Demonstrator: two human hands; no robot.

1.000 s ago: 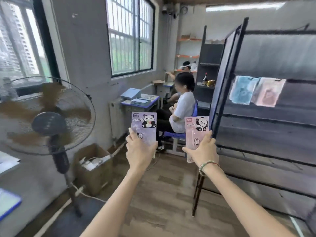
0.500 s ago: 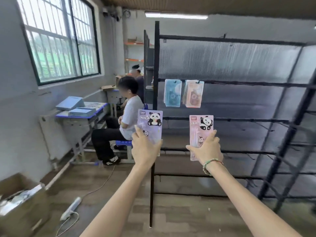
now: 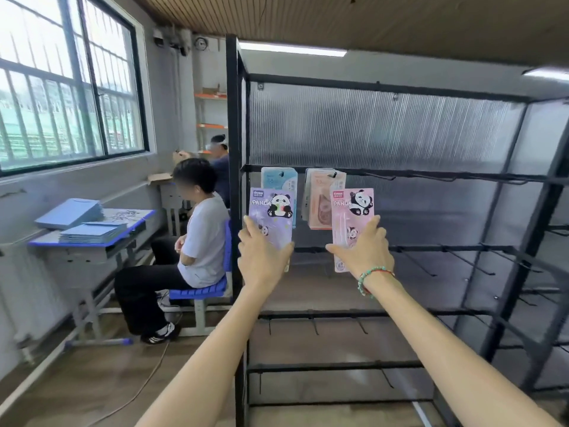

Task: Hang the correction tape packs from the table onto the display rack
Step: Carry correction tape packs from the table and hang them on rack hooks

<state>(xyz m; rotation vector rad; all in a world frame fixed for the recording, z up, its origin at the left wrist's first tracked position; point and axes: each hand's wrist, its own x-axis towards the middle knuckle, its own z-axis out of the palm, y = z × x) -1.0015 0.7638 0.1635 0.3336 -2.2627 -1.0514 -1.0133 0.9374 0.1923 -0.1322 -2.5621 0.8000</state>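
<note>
The rack (image 3: 385,87) fills the right of my view, a black metal frame with a ribbed translucent back panel and horizontal bars carrying thin hooks. On its upper bar two packs already hang side by side: a blue pack (image 3: 278,178) on the left and a peach pack (image 3: 320,195) on the right, the peach one showing a tape dispenser through its blister. To the left of the rack a person (image 3: 197,238) sits on a blue chair (image 3: 200,292) beside a desk (image 3: 92,241) stacked with blue folders, under a barred window (image 3: 67,97). I hold one pack upright in each hand, in front of the hanging ones and just below that bar. My left hand (image 3: 261,260) grips the purple pack (image 3: 271,217) round its lower half, thumb on one edge and fingers on the other; it reads PANDA with a cartoon panda at the top. My right hand (image 3: 363,254), a beaded bracelet (image 3: 372,277) at the wrist, pinches the pink pack (image 3: 351,217) the same way; it carries the same PANDA print, a long white shape down the middle
</note>
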